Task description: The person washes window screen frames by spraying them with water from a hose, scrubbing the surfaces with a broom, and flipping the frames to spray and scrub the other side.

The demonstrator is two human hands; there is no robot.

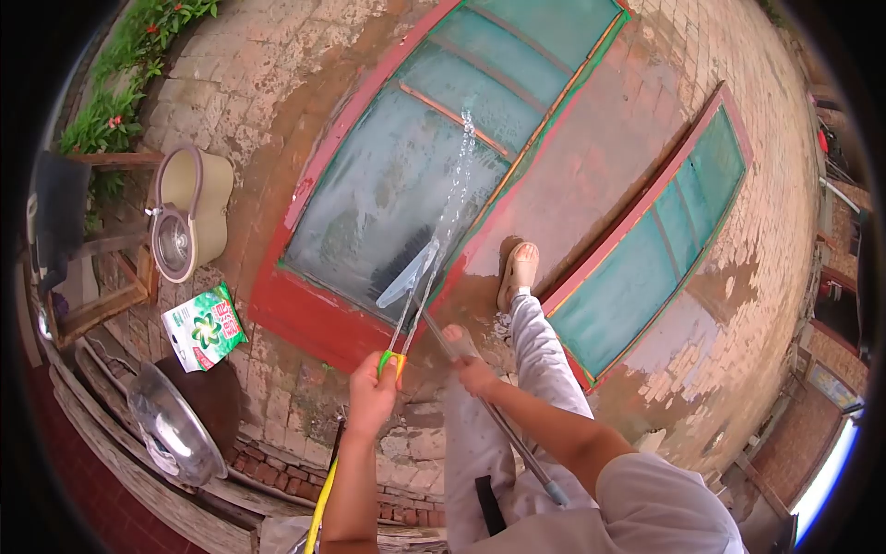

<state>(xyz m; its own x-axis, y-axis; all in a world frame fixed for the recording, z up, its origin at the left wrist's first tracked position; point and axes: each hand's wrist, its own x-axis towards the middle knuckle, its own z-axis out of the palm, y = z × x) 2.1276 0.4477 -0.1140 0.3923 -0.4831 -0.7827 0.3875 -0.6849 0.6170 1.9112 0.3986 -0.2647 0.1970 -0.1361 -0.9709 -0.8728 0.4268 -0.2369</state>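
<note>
My left hand (372, 397) is closed round a green and orange hose nozzle (392, 363), and a yellow hose (320, 508) runs down beside that forearm. Two jets of water leave the nozzle and reach over the glass of a large red-framed panel (369, 185) lying on the ground. My right hand (476, 377) grips the metal pole of a brush (409, 275). The light blue brush head, with dark bristles, rests on the near end of the wet glass. The pole's lower end reaches back toward my lap.
A second red-framed glass panel (660, 240) lies to the right, near my shoe (520, 272). At the left are a beige mop bucket (210, 198), a green and white packet (205, 328), a metal basin (175, 425) and a wooden frame (101, 309). The brick ground (277, 69) is partly wet.
</note>
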